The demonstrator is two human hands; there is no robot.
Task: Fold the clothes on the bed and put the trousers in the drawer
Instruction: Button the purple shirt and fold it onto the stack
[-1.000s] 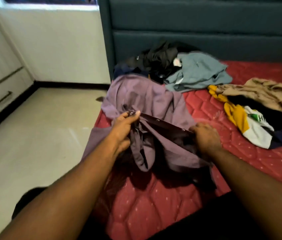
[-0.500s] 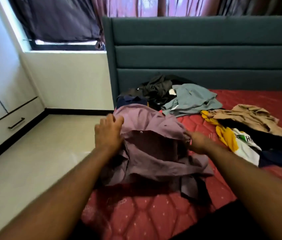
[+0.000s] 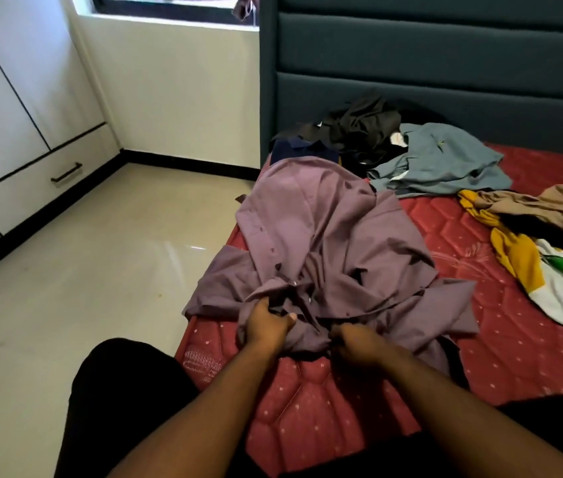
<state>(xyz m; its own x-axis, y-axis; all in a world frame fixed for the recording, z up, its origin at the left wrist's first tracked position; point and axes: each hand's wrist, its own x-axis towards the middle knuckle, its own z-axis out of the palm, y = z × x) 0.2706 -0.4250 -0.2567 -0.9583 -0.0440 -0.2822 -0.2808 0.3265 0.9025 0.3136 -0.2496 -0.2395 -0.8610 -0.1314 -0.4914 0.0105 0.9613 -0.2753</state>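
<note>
A mauve button shirt [image 3: 321,236] lies spread and crumpled on the left part of the red quilted mattress [image 3: 500,343]. My left hand [image 3: 264,326] grips a bunch of its near hem. My right hand [image 3: 359,341] grips the same hem just to the right, fingers curled into the cloth. Behind the shirt lie a dark garment pile [image 3: 362,127], a navy garment [image 3: 304,151] and a grey-blue shirt [image 3: 442,160]. A tan garment [image 3: 549,208] and a yellow, white and black top [image 3: 532,267] lie at the right. The white drawer [image 3: 42,181] with a dark handle is at the left.
A teal padded headboard [image 3: 445,60] stands behind the bed. Pale tiled floor [image 3: 83,270] runs along the bed's left side up to white wardrobe doors [image 3: 4,91] and a low wall under a window. My dark-clad knee [image 3: 124,384] is at the mattress corner.
Both hands have come back from the shirt's middle to its near hem and now grip it close together. The shirt lies more spread out away from me. The view has tilted down.
</note>
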